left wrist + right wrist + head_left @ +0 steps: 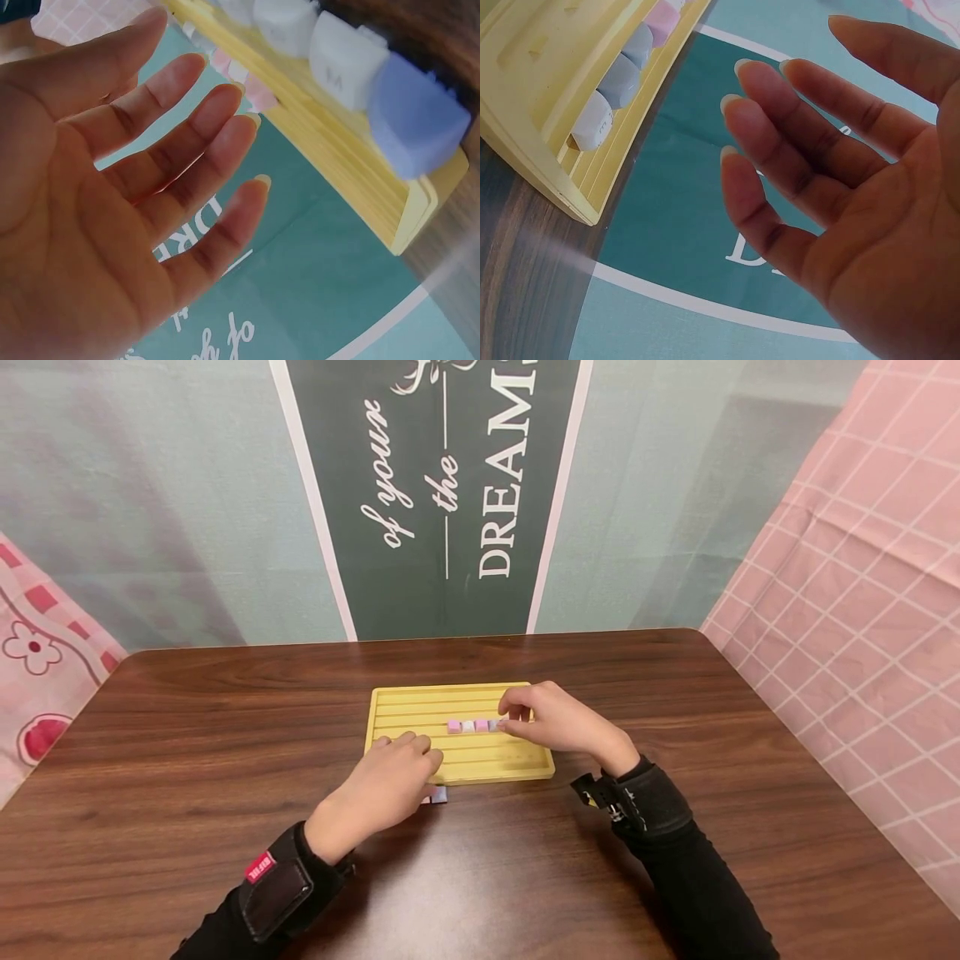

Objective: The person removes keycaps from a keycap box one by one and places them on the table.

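Observation:
A yellow ridged tray [480, 768] lies on the table, with a short row of keycaps [468, 727], pink, white and grey, along one of its grooves. My right hand [558, 720] hovers at the right end of that row, fingers loosely bent and holding nothing. In the right wrist view a white keycap [592, 121] ends the row. My left hand [390, 781] is over the tray's front left edge, its fingers relaxed and apart. Beneath it, partly hidden, more keycaps line the tray's near side. Among them are a white keycap marked M [345, 64] and a violet-blue keycap [416, 112].
The brown wooden table [225, 710] runs back to a teal cloth [187, 485] with a dark lettered panel [442, 602]. A pink checked cloth [862, 610] hangs at the right, and a pink patterned cloth [45, 693] at the left.

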Demonstrator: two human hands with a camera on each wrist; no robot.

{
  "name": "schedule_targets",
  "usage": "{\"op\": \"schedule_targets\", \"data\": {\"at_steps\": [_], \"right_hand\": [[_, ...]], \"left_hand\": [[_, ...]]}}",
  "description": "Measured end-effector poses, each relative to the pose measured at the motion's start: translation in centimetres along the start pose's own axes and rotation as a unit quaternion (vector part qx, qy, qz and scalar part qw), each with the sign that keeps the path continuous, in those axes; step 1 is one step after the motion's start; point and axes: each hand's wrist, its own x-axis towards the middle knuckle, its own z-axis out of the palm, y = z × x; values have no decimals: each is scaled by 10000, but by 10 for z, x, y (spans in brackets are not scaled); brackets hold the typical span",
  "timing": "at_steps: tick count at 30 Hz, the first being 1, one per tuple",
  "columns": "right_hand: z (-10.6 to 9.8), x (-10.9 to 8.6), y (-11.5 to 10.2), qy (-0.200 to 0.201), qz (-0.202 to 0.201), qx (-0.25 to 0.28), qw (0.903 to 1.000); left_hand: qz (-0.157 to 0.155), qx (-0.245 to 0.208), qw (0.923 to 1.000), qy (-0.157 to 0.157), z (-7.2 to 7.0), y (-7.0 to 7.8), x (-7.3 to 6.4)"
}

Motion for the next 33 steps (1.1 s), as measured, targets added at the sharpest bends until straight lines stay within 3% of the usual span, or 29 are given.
{"op": "schedule_targets", "data": {"at_steps": [22, 33], "right_hand": [[1, 1, 0, 79, 47, -59, 9999], [0, 1, -3, 110, 61, 21, 9999]], "left_hand": [[-122, -142, 9992, 355, -16, -15, -8], [-579, -536, 9947, 662, -24, -28, -12]]}}
